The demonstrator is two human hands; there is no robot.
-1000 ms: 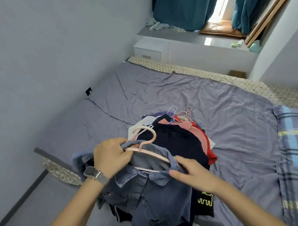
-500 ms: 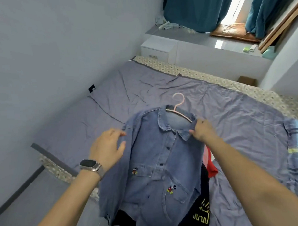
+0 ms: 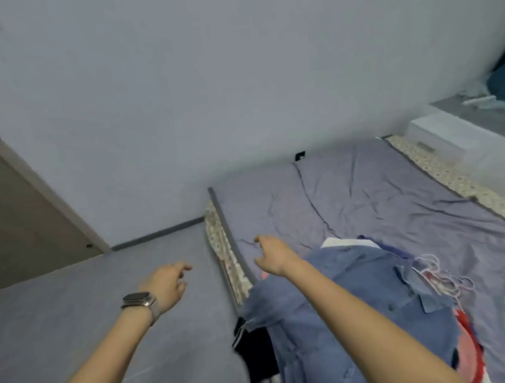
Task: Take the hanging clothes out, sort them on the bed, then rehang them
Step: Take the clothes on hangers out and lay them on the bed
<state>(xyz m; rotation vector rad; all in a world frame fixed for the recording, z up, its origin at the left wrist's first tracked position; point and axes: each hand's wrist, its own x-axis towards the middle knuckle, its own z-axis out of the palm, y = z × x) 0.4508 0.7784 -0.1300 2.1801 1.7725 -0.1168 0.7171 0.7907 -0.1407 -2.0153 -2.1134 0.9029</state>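
Left hand [image 3: 165, 285] and right hand [image 3: 273, 255], both empty with loosely spread fingers, reach leftward off the bed [image 3: 376, 197]. Denim shirt [image 3: 331, 298] tops the clothes pile; fetch remaining garments by their hangers [image 3: 440, 273], keeping hooks aligned.

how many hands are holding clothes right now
0. The left hand is over the floor, the right hand over the bed's near edge beside the denim shirt; both are empty.

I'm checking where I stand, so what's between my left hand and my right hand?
In the head view, the bed's patterned mattress edge and grey floor lie between the left hand and right hand.
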